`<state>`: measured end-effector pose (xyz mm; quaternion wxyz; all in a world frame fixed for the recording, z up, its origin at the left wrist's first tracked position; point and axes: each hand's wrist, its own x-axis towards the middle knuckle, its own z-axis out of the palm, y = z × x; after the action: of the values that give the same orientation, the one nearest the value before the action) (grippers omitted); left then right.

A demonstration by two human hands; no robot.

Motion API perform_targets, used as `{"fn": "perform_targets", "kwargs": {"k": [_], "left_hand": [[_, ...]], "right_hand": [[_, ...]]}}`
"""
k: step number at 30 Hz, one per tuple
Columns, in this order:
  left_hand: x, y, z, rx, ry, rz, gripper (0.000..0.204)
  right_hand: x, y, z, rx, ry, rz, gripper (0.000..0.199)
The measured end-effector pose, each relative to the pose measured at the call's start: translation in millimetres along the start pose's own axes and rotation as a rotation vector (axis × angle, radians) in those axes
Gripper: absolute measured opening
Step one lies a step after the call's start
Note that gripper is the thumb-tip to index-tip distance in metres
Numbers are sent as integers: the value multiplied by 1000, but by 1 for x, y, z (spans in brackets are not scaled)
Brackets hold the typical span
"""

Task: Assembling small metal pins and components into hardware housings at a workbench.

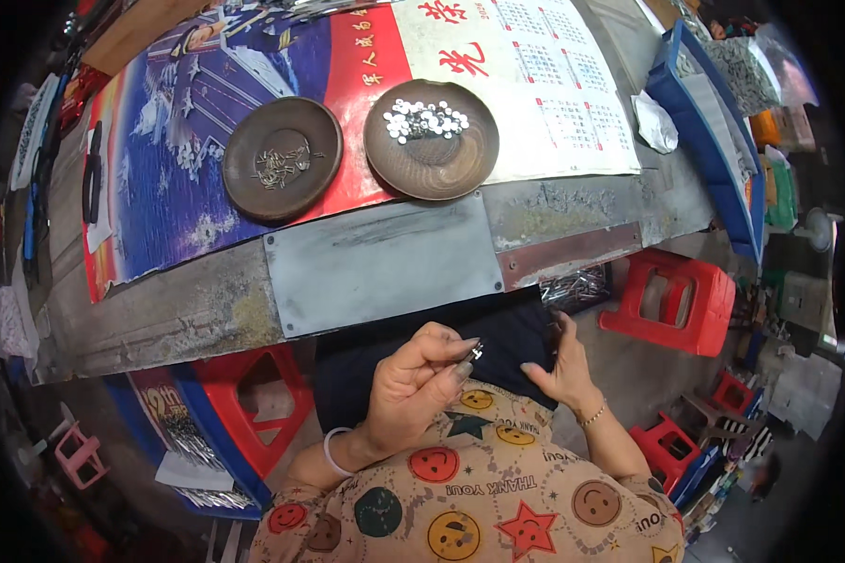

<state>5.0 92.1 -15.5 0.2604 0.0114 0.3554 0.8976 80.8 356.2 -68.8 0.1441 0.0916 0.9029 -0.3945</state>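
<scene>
My left hand [418,380], with a white bangle at its wrist, is raised over my lap. Its thumb and fingertips pinch a small shiny metal part [477,353], too small to make out its kind. My right hand [568,371] rests by my right thigh, thumb and fingers apart, nothing visible in it. On the bench, a dark round wooden dish [244,178] holds small thin metal pieces [282,165]. Beside it, a second brown wooden dish [441,178] holds small round whitish and silvery pieces [424,120].
A grey metal plate [385,267] is fixed at the bench's front edge. Beneath the dishes lies a poster calendar [554,84]. At the right are a blue tray [714,122] and a red stool [671,300]. A bin of metal pieces [577,286] sits under the bench; another blue-sided bin [192,441] stands left.
</scene>
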Motion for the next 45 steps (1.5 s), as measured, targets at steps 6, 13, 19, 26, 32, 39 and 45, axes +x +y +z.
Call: {"fn": "perform_targets", "kwargs": {"k": [6, 13, 19, 26, 32, 39, 45], "left_hand": [[4, -7, -1, 27, -39, -34, 28], [5, -2, 4, -1, -9, -30, 28], [4, -8, 4, -4, -23, -52, 27], [7, -2, 2, 1, 16, -32, 27], [10, -10, 5, -8, -8, -62, 26], [9, -3, 5, -5, 37, -71, 26], [8, -8, 6, 30, 59, -51, 22]], "right_hand": [[32, 17, 14, -63, 176, -70, 94], [8, -5, -3, -48, 19, -55, 90], [51, 19, 15, -264, 188, -225, 89], [14, 3, -1, -59, -29, -39, 91], [31, 20, 10, -150, 167, -212, 91], [20, -5, -2, -136, 5, -116, 91], [36, 8, 8, -146, 123, -199, 89]]}}
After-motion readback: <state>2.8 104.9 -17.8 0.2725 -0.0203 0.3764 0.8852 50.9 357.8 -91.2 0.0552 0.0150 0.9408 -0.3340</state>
